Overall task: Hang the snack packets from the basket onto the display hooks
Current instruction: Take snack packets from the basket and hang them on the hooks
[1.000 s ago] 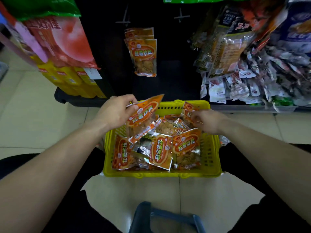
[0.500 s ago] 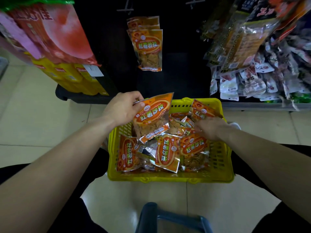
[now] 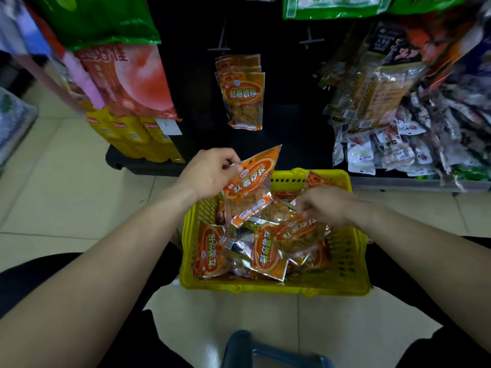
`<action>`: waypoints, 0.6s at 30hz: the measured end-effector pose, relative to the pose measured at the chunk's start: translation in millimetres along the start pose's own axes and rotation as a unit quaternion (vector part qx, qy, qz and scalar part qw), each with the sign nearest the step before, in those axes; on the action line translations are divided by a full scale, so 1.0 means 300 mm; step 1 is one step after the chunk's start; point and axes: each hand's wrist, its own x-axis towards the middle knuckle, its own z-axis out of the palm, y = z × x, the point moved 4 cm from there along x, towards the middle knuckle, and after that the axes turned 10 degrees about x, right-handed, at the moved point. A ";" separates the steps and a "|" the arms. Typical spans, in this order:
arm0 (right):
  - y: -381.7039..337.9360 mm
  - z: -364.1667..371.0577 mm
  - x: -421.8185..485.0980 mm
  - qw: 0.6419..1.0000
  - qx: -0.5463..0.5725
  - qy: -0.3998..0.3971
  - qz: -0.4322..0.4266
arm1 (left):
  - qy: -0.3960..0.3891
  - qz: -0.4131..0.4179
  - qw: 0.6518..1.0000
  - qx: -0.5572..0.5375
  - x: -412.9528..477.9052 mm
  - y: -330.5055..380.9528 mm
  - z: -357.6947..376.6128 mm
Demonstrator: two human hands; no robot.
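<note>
- The black display rack rises at 12 o'clock.
- The yellow basket sits on the floor below it, holding loose packets.
- Hung packets dangle on the rack at the basket's 12 o'clock.
- The left hand, at the basket's 11 o'clock, pinches a raised packet by its top.
- The right hand, at 2 o'clock, curls its fingers onto another packet in the pile.

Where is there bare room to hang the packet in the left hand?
The black panel is bare between the hanging orange packets and the clear bags, with one empty hook for the held packet. Crowded: the peach bags, the clear bags, the basket.
</note>
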 end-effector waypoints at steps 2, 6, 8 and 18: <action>-0.083 -0.078 -0.050 0.999 -0.004 0.028 -0.034 | 0.011 0.009 1.000 -0.018 -0.021 0.028 -0.049; -0.199 -0.273 -0.170 0.983 -0.015 0.150 -0.104 | 0.035 0.031 0.994 -0.100 -0.060 0.094 -0.174; -0.223 -0.366 -0.220 0.968 0.012 0.215 -0.133 | 0.043 0.036 0.985 -0.162 -0.070 0.130 -0.237; -0.201 -0.472 -0.224 0.885 0.233 0.356 -0.188 | 0.062 0.055 0.958 -0.275 -0.117 0.179 -0.248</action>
